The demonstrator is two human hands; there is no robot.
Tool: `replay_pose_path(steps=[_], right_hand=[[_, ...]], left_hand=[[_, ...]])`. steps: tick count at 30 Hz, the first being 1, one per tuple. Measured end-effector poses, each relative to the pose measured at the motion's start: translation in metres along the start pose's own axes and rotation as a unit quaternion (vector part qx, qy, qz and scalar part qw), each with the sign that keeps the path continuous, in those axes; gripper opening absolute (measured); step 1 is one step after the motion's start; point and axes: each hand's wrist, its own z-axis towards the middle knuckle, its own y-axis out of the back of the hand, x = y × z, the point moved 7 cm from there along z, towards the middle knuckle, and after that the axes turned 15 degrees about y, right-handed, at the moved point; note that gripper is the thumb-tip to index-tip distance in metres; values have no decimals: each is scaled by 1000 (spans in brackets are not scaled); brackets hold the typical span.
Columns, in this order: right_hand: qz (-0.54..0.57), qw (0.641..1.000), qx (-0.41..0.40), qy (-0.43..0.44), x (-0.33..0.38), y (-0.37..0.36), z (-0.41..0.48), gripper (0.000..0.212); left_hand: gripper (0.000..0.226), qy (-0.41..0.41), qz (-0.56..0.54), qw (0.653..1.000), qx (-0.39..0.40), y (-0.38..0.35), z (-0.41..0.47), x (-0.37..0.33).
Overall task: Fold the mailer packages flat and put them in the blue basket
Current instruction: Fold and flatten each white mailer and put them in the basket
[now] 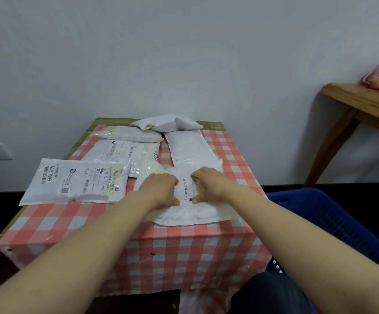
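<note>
Checked tablecloth [184, 241], blue basket [342, 223], white wall [184, 53]

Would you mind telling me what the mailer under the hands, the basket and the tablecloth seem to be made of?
Mailer: glossy white plastic film, probably padded; it shines, wrinkles and puffs under the left hand and right hand.
Basket: blue moulded plastic, judging by its slotted walls.
Tablecloth: probably thin plastic sheet; faint sheen, small holes.
</note>
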Motion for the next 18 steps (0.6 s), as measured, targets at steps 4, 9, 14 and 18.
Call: replay_pose_path(steps=[4, 9, 14, 18], right_hand=[[-11, 1000, 26, -4, 1, -3, 0, 63], [9, 1000, -19, -6, 5, 0, 3, 49], [-79, 989, -125, 6, 10, 18, -27, 61], [-3, 1000, -2, 19, 6, 2, -34, 58]], left_hand=[[63, 2, 28, 999, 39, -10, 2, 7], [45, -3, 3, 999, -47, 3, -1, 1], [38, -67, 8, 983, -172, 15, -23, -5], [42, -72, 53, 996, -13, -11, -23, -8]])
